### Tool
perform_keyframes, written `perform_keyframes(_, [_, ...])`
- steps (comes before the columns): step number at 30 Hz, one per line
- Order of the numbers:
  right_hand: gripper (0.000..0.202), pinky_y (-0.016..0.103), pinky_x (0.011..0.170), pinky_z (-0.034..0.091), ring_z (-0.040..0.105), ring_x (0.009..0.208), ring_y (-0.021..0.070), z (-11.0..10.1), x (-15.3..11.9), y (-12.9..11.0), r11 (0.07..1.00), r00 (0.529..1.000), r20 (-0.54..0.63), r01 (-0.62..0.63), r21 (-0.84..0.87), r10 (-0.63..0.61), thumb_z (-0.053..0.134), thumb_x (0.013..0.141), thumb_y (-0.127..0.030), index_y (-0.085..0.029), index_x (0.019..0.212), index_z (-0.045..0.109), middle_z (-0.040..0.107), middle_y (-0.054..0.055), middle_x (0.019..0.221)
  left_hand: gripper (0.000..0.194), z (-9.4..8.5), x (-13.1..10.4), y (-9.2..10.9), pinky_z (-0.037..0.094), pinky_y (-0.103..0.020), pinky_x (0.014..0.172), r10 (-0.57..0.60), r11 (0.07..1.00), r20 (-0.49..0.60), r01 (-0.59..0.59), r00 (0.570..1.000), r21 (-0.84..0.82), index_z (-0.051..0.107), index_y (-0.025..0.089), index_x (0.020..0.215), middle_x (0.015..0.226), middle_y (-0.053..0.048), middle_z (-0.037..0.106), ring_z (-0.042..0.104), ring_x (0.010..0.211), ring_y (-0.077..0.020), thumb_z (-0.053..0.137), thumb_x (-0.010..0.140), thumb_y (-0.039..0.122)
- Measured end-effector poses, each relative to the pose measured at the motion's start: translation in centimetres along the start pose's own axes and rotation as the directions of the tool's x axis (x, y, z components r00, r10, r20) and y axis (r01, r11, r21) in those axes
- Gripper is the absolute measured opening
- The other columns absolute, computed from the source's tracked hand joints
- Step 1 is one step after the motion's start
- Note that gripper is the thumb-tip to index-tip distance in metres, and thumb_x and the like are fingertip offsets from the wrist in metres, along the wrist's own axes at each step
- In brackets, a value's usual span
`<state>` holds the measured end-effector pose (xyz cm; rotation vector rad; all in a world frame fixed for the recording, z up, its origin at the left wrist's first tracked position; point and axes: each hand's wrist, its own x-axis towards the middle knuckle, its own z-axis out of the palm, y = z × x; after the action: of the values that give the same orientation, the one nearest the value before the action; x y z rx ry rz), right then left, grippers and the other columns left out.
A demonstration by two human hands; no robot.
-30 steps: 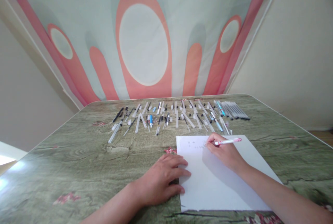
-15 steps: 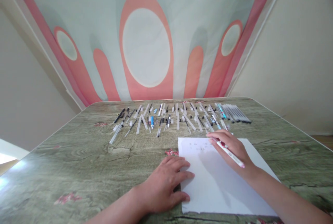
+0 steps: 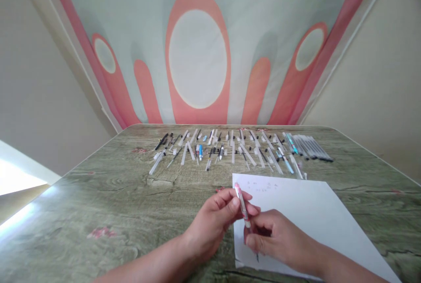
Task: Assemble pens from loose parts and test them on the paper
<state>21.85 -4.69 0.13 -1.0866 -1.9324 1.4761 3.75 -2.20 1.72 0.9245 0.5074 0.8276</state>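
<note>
A white pen with pink ends (image 3: 242,206) is held between both hands over the left edge of a white sheet of paper (image 3: 305,217). The fingers of my left hand (image 3: 213,219) pinch its upper part, the pink end pointing up and away. Around its lower part, my right hand (image 3: 283,241) closes thumb and fingers, and a dark tip pokes out beneath them. Small faint marks show near the top left of the paper. My right hand covers part of the sheet.
Across the back of the wood-patterned table (image 3: 131,213) lie several clear pen barrels, refills and caps. A blue pen part (image 3: 201,152) is among them. At the right of these, several pens (image 3: 312,147) lie side by side. A patterned backdrop (image 3: 151,19) stands behind.
My left hand has left the paper and taken hold of the pen. My right hand has come down and left with the pen, which now stands more upright. The view has shifted left.
</note>
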Motion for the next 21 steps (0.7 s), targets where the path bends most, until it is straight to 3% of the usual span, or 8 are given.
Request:
perform_keyframes(5, [0.037, 0.022, 0.054, 0.034, 0.049, 0.059, 0.0116, 0.0, 0.3, 0.3, 0.999, 0.999, 0.015, -0.037, 0.017, 0.037, 0.045, 0.09, -0.048, -0.017, 0.097, 0.063, 0.056, -0.001, 0.063, 0.011, -2.1, 0.8, 2.1, 0.04, -0.022, 0.063, -0.094, 0.883, -0.045, 0.063, 0.994, -0.466, 0.054, 0.013, 0.091, 0.071, 0.0, 0.047, 0.047, 0.061, -0.0081, 0.044, 0.092, 0.02])
perform_keyframes(7, [0.036, 0.022, 0.056, 0.035, 0.049, 0.061, 0.012, -0.2, 0.3, 0.8, 0.997, 0.997, -0.01, -0.073, -0.006, 0.073, 0.046, 0.089, -0.048, -0.017, 0.093, 0.064, 0.055, -0.001, 0.063, 0.023, -3.6, 1.0, 2.9, 0.035, -0.021, 0.053, -0.163, 0.829, -0.011, 0.131, 0.987, -0.543, 0.051, 0.013, 0.083, 0.064, 0.002, 0.039, 0.04, 0.055, -0.0084, 0.043, 0.093, 0.033])
perform_keyframes(10, [0.038, 0.022, 0.057, 0.035, 0.047, 0.063, 0.0125, -0.5, 0.5, 1.4, 0.992, 0.993, -0.03, -0.119, -0.035, 0.118, 0.047, 0.088, -0.051, -0.017, 0.083, 0.064, 0.054, -0.001, 0.064, 0.044, -5.5, 0.9, 3.7, 0.027, -0.021, 0.045, -0.213, 0.795, 0.024, 0.187, 0.977, -0.577, 0.038, 0.016, 0.062, 0.054, 0.005, 0.024, 0.029, 0.046, -0.0089, 0.04, 0.09, 0.05])
perform_keyframes(14, [0.041, 0.023, 0.053, 0.034, 0.045, 0.06, 0.0124, -0.6, 0.6, 1.7, 0.98, 0.981, -0.01, -0.192, -0.047, 0.192, 0.046, 0.087, -0.054, -0.018, 0.084, 0.064, 0.053, 0.0, 0.064, 0.047, -6.2, 0.6, 4.0, 0.02, -0.021, 0.042, -0.211, 0.78, 0.024, 0.184, 0.977, -0.598, 0.024, 0.019, 0.055, 0.05, 0.005, 0.016, 0.021, 0.043, -0.009, 0.038, 0.09, 0.047])
perform_keyframes(21, [0.039, 0.022, 0.053, 0.037, 0.048, 0.062, 0.0128, -0.6, 0.7, 1.9, 0.979, 0.979, 0.019, -0.203, -0.015, 0.203, 0.048, 0.086, -0.054, -0.018, 0.083, 0.063, 0.054, 0.0, 0.066, 0.041, -6.1, 0.6, 3.9, 0.015, -0.02, 0.04, -0.224, 0.778, 0.026, 0.195, 0.974, -0.597, 0.022, 0.019, 0.055, 0.048, 0.006, 0.013, 0.017, 0.04, -0.0088, 0.04, 0.086, 0.038])
